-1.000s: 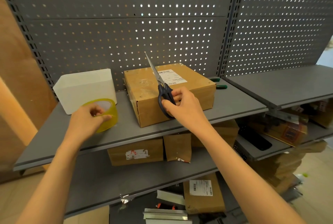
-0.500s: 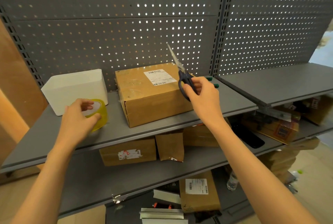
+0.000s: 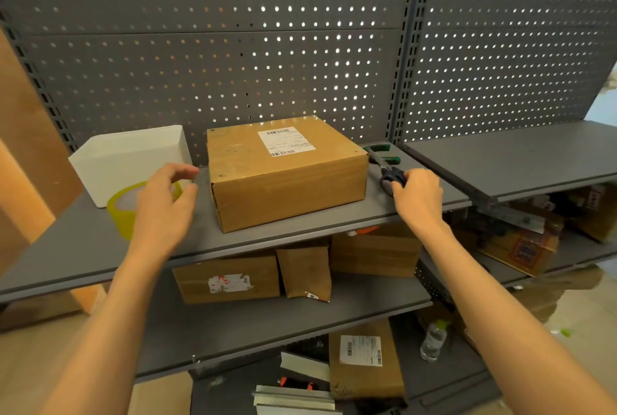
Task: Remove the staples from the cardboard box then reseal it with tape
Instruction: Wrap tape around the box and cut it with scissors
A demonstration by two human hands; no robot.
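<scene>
Right fingers: where they curl, they grasp the dark handles of the scissors (image 3: 389, 177), and the right hand (image 3: 417, 197) sets the tool flat on the shelf (image 3: 300, 234), blades pointing away toward the back panel.
Why laid so: I'd judge the cutting is over and the scissors are being parked out of the way, though the hand has not let go.
Just beyond those fingers: 2 green-handled tools (image 3: 384, 152) lie at the back, likely kept close for pulling staples; what kind they are I cannot tell.
Left fingers: loosely spread and holding nothing, the left hand (image 3: 163, 204) hovers just above the tape roll (image 3: 123, 211), which sits on the shelf partly hidden beneath the palm.
Why there: the roll looks freshly set down, within easy reach should more tape be wanted.
Between the 2 hands: the cardboard box (image 3: 283, 174) sits closed on the shelf, label up, touched by neither hand; its top shows a glossy strip, so it seems already taped. No staples are visible from here.
Beyond the left fingertips: a white bin (image 3: 133, 155) stands at the back, just beside the box, perhaps for scraps.
</scene>
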